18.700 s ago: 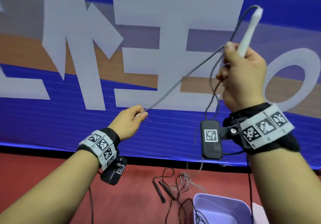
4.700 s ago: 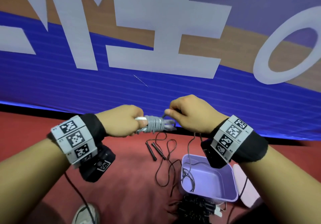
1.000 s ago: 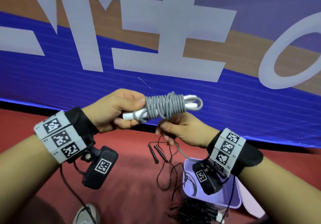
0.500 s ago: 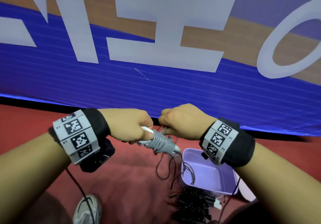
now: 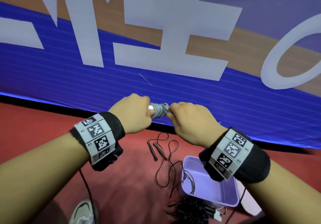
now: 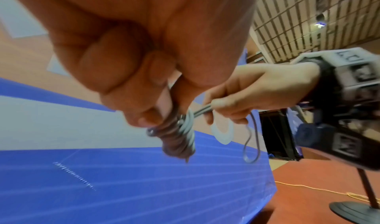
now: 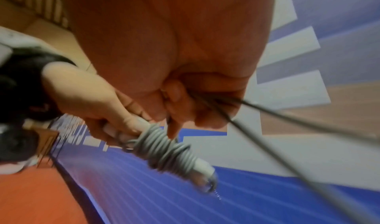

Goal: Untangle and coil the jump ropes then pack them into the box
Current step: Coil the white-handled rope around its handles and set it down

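Held up in front of a blue banner, the left hand (image 5: 132,113) grips the white handles of a grey jump rope (image 5: 159,110) wound into a tight coil, steadying it while the right hand (image 5: 188,119) pinches the loose end. Near right on the red floor, the lilac plastic box (image 5: 224,196) waits open.

Head camera looks forward and down from above both wrists toward the blue banner (image 5: 121,88) and red floor (image 5: 43,123). Each wrist camera sits close under its palm, facing the other hand; all three share the grey rope bundle (image 5: 159,110).
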Demonstrator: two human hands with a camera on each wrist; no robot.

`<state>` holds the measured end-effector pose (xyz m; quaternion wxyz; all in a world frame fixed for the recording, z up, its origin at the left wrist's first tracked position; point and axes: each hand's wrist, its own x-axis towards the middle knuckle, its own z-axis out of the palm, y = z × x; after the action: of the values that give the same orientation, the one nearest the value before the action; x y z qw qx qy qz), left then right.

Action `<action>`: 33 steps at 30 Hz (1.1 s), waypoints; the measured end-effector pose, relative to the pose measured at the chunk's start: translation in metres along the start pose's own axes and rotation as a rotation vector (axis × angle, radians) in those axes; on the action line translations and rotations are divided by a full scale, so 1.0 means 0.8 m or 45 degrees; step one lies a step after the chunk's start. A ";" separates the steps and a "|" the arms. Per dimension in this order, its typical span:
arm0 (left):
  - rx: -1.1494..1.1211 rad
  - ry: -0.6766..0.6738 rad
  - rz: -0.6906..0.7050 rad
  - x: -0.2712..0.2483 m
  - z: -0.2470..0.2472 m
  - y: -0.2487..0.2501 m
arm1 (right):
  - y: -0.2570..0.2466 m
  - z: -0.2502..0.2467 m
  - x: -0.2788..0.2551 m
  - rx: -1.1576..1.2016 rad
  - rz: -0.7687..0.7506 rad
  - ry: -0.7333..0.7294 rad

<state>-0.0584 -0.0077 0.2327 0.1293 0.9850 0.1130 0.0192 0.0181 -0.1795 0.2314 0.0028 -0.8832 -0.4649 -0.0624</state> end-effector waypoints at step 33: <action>-1.071 -0.977 0.246 -0.030 -0.024 -0.009 | 0.000 0.017 0.005 0.322 -0.369 -0.392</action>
<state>-0.0845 -0.0015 0.2490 0.5393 0.7911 -0.0497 -0.2844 0.0218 -0.1753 0.2188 0.0334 -0.7990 -0.5857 0.1320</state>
